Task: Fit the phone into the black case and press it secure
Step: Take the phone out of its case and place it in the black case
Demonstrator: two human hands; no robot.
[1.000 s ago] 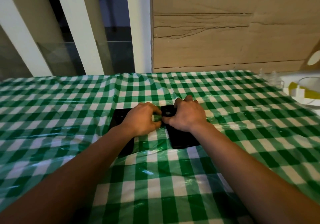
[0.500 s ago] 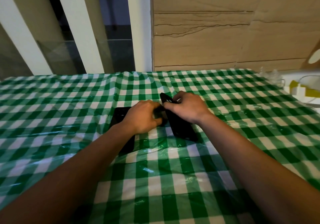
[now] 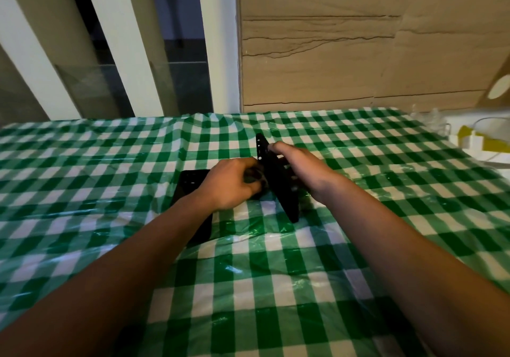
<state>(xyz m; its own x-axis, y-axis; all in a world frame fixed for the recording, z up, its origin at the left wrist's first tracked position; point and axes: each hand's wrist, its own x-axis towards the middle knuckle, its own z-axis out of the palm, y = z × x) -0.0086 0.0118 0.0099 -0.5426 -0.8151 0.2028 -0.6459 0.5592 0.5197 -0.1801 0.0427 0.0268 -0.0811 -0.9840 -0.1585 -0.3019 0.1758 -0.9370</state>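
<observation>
A black case (image 3: pixel 278 188) stands tilted up on its long edge on the green checked tablecloth (image 3: pixel 248 274), its rim with small holes facing me. My right hand (image 3: pixel 303 172) grips it from the right side with fingers over the top edge. My left hand (image 3: pixel 231 183) presses its curled fingers against the case's left face. A second flat black slab, apparently the phone (image 3: pixel 190 188), lies on the cloth just left of the case, partly hidden under my left wrist and forearm.
A white box (image 3: pixel 480 141) with yellow items and a thin cable sits at the table's right edge. A wood-panel wall (image 3: pixel 358 53) stands behind the table, with white posts (image 3: pixel 127 53) and glass at the back left. The plastic cloth is wrinkled around the hands.
The case lay flat under both hands a second ago. It has been lifted on its right side and now stands nearly on edge; the left slab has not moved.
</observation>
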